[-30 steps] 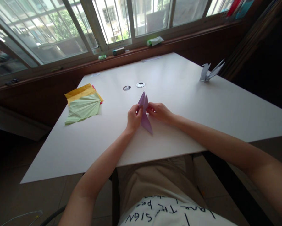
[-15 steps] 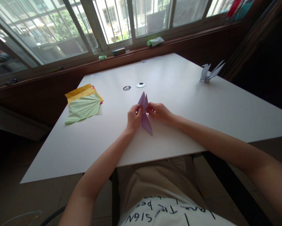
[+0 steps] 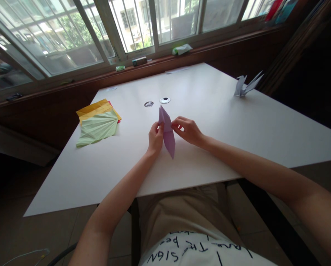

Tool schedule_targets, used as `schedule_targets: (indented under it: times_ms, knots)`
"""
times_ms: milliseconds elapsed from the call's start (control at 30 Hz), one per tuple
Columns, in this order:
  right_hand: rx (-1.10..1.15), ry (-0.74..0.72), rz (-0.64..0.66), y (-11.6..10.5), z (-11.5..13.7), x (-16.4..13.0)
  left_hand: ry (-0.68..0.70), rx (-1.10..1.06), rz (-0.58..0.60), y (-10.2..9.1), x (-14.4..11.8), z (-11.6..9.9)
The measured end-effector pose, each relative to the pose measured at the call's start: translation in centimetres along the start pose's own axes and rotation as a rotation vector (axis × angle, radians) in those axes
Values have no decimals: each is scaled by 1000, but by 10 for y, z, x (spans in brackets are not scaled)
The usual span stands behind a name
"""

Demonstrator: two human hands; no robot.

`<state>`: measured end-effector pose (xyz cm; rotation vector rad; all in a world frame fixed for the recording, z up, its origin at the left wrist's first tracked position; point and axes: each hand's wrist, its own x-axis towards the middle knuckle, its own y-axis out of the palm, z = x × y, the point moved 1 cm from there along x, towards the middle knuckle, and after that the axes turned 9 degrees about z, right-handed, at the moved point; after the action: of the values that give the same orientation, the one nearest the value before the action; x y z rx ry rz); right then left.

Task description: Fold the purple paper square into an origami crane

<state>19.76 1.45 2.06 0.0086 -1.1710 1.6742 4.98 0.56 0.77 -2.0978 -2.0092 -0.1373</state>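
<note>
A folded purple paper (image 3: 168, 135), long and pointed at both ends, is held up over the middle of the white table (image 3: 237, 122). My left hand (image 3: 155, 138) pinches its left edge near the middle. My right hand (image 3: 188, 130) pinches its right edge at about the same height. The paper's lower tip points down toward the table and its upper tip points at the window.
A stack of green, yellow and pink creased sheets (image 3: 98, 122) lies at the table's left. A white paper crane (image 3: 245, 85) stands at the far right. Two round cable holes (image 3: 157, 102) sit behind the purple paper. Small items lie on the window sill (image 3: 182, 48).
The purple paper's two separate upper points have come together into one flat pointed shape, and it has turned a little. Both hands stay in nearly the same place.
</note>
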Motion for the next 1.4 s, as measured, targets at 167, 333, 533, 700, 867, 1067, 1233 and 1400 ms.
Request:
schedule_targets:
  times_ms: [167,333,533,700,867,1067,1233,1400]
  knots:
    - [-12,-7,-36,-1,-3,0,-111,-241,89,1,0,-2]
    - [-27,16,-55,-2,-2,0,-142,-302,102,0,-1,-5]
    - [-28,-24,-79,-2,-3,1,-177,-365,145,1,-1,-3]
    - [-2,-15,-69,-2,-3,1,-179,-394,142,0,0,-1]
    - [57,22,-65,-3,-1,1,-182,-404,159,-1,0,-1]
    - [119,51,-68,-5,3,3,-181,-380,161,-1,-1,-2]
    - [118,99,-65,-9,5,4,-178,-340,150,-1,-1,-4]
    - [151,120,-67,-9,4,5,-171,-344,150,0,-1,-4]
